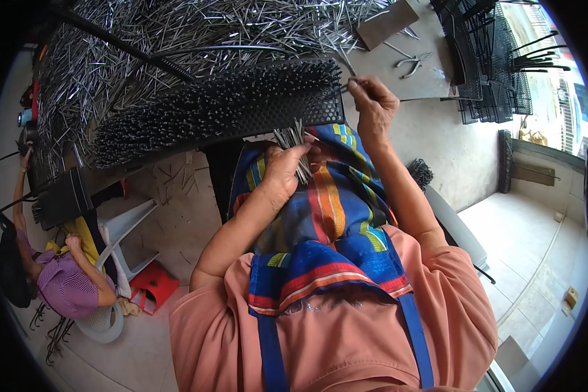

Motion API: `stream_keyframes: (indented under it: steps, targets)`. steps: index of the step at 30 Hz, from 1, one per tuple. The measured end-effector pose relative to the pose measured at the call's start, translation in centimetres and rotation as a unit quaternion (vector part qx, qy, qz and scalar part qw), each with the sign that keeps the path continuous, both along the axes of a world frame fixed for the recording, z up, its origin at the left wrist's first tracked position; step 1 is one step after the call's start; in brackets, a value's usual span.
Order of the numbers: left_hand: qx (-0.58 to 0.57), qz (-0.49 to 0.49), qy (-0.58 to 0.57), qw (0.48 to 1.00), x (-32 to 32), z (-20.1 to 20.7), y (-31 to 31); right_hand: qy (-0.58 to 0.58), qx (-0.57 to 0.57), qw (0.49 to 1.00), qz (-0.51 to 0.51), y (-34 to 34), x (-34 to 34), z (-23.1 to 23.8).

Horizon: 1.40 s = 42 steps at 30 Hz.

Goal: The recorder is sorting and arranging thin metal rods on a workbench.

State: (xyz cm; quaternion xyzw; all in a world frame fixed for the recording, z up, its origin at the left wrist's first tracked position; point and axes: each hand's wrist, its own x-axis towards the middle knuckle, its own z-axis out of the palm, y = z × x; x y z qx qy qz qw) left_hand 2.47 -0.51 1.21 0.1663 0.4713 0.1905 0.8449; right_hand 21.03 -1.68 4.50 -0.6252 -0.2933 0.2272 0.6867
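Note:
My left hand (285, 168) is closed around a bundle of thin metal strips (299, 140), just below the near edge of a long black perforated plate (274, 117). Dense dark bristle tufts (196, 104) stand up over most of that plate, while rows of bare holes show along its near right part. At the plate's right end, my right hand (375, 108) has thumb and fingers pinched together. Something thin and dark shows at those fingertips, too small to name. A striped blue apron (326, 202) covers my lap under the plate.
Loose metal strips (242, 29) lie heaped across the table beyond the plate. Pliers (413, 64) and a brown flat piece (387, 25) rest at the right. Black mesh racks (483, 59) stand farther right. At the left sits another person (72, 281), near a red bag (153, 287).

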Motion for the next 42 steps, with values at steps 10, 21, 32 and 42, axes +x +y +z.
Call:
stream_keyframes:
  steps: [10,21,32,42]
  targets:
    - [0.021,0.029,0.012,0.999,0.4,0.7,-0.2,-0.171,0.012,0.984,0.041,1.3,1.1,-1.5]
    - [-0.002,0.05,-0.011,0.999,0.7,1.2,0.3,-0.298,-0.042,0.953,0.016,1.0,0.0,-2.4]
    - [-0.014,0.055,-0.046,0.997,1.7,0.4,0.9,-0.442,-0.133,0.887,0.022,0.5,0.1,-1.5]
    - [-0.013,0.039,-0.06,0.997,1.7,0.6,0.4,-0.339,-0.122,0.932,0.032,-0.7,-1.5,-2.0]
